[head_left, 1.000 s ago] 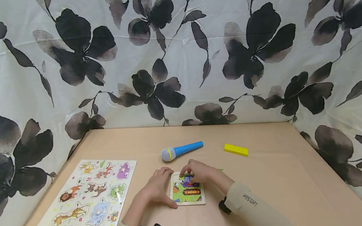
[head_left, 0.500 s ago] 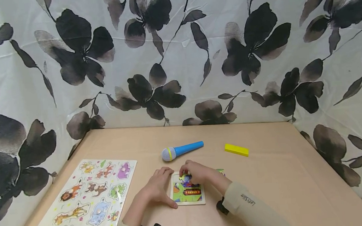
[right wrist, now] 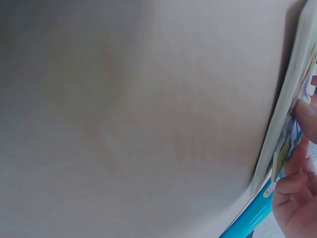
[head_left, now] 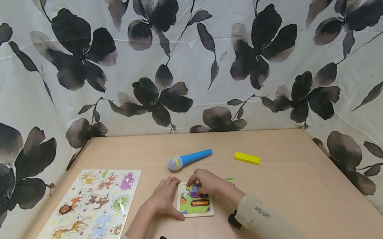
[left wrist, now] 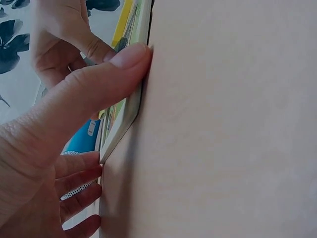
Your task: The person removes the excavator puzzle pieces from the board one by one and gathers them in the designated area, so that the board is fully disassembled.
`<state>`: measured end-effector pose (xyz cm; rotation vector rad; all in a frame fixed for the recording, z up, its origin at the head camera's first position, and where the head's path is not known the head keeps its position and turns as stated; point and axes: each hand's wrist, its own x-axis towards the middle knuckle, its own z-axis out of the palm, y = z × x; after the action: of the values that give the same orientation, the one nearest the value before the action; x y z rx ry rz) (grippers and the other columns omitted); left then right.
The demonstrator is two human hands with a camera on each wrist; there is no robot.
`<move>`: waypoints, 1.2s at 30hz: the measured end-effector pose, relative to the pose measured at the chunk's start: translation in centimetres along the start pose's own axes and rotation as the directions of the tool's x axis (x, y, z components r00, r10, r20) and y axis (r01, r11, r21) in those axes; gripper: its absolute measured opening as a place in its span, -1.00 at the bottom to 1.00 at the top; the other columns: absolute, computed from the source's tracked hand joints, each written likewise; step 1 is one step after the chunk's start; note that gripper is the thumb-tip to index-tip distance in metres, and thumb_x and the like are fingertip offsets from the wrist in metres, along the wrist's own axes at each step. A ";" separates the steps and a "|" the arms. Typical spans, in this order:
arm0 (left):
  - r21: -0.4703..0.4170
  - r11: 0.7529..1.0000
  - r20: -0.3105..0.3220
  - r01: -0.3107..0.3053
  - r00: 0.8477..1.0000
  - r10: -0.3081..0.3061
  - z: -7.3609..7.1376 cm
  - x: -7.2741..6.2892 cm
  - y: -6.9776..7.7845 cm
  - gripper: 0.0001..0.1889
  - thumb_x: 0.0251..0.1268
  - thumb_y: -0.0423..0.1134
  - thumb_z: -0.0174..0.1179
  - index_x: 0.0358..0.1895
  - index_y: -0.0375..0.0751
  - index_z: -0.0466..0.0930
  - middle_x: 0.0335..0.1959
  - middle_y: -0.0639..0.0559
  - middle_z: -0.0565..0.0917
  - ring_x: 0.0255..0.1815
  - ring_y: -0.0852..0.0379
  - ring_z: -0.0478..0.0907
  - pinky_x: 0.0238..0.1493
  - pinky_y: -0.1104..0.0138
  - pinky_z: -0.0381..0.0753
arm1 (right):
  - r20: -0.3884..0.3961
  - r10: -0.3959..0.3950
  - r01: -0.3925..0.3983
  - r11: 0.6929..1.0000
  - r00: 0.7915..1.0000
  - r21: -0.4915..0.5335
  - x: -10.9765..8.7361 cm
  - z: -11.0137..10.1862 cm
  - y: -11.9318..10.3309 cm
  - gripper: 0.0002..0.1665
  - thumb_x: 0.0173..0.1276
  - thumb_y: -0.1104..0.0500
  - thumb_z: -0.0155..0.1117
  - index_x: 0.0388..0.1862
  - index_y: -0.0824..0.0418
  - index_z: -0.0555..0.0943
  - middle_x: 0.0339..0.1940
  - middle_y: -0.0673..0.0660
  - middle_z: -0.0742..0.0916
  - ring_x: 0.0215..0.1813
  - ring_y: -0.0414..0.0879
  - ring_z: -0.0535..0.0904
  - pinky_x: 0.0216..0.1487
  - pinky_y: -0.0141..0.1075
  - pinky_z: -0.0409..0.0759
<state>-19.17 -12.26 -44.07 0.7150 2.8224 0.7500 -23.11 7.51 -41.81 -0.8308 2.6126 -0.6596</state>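
A small square jigsaw puzzle (head_left: 195,210) in a pale frame lies on the table, its picture a colourful tracked vehicle. My left hand (head_left: 162,200) holds the frame along its left side, thumb (left wrist: 131,57) at the near edge and fingers spread toward the far corner. Over the puzzle's upper part, my right hand (head_left: 207,182) pinches a puzzle piece (right wrist: 281,157) between thumb and fingers. That piece sits tilted close over the frame in the right wrist view; the hand hides most of it from the head view.
Behind the hands lie a blue toy microphone (head_left: 194,156) and a yellow block (head_left: 246,158). A large animal peg puzzle board (head_left: 83,206) covers the table's left side. Something green (head_left: 231,180) shows just past the right wrist. A floral cloth (head_left: 207,58) hangs behind the table (head_left: 284,187).
My right hand shifts very slightly over the upper part of the puzzle, still pinching the piece. The left hand keeps its hold on the frame. The head view drifts a little.
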 end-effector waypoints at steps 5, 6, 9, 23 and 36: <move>-0.002 1.000 -0.004 -0.012 1.000 0.012 -0.1 -0.1 -0.1 0.16 -0.64 0.18 0.54 0.21 -0.38 0.27 0.20 -0.19 0.31 0.17 -0.13 0.22 0.19 -0.01 0.30 | -0.008 0.008 -0.008 1.000 1.000 -0.025 0.1 0.1 -0.3 -0.63 0.04 0.38 0.37 -0.15 0.10 0.68 -0.29 -0.05 0.54 -0.31 -0.20 0.39 -0.28 -0.46 0.43; -0.003 1.000 -0.003 -0.013 1.000 0.013 -0.1 -0.1 -0.1 0.16 -0.63 0.18 0.54 0.21 -0.38 0.27 0.20 -0.19 0.30 0.17 -0.13 0.22 0.19 -0.01 0.30 | -0.008 0.011 -0.012 1.000 1.000 -0.026 0.1 0.1 -0.3 -0.63 0.04 0.38 0.37 -0.15 0.10 0.69 -0.29 -0.05 0.55 -0.32 -0.20 0.39 -0.29 -0.46 0.43; -0.002 1.000 -0.002 -0.022 1.000 0.022 -0.1 -0.3 -0.2 0.15 -0.63 0.18 0.54 0.21 -0.38 0.27 0.20 -0.20 0.30 0.17 -0.14 0.22 0.19 -0.02 0.30 | -0.009 0.022 -0.023 0.999 1.000 -0.032 0.0 0.2 -0.6 -0.64 0.03 0.37 0.38 -0.15 0.10 0.69 -0.30 -0.06 0.57 -0.33 -0.19 0.40 -0.31 -0.47 0.43; -0.005 1.000 0.010 -0.025 1.000 0.025 -0.2 -1.3 -0.3 0.15 -0.62 0.17 0.54 0.21 -0.37 0.27 0.21 -0.20 0.30 0.17 -0.14 0.22 0.18 -0.01 0.30 | -0.047 0.068 -0.068 0.998 0.997 0.000 -0.3 0.5 -1.3 -0.57 -0.03 0.31 0.46 -0.10 0.12 0.67 -0.35 -0.06 0.61 -0.31 -0.18 0.44 -0.27 -0.44 0.48; -0.005 1.000 0.017 -0.009 1.000 0.009 -0.2 -1.3 -0.4 0.16 -0.62 0.19 0.54 0.23 -0.35 0.26 0.23 -0.19 0.29 0.19 -0.14 0.21 0.21 -0.01 0.29 | -0.026 0.015 -0.017 0.996 1.000 -0.091 -0.3 0.5 -1.4 -0.56 -0.03 0.31 0.45 -0.09 0.16 0.67 -0.33 -0.07 0.59 -0.31 -0.22 0.43 -0.26 -0.47 0.48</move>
<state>-18.23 -13.28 -44.05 0.7308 2.8023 0.7488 -21.99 6.49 -41.50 -0.8323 2.6871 -0.5531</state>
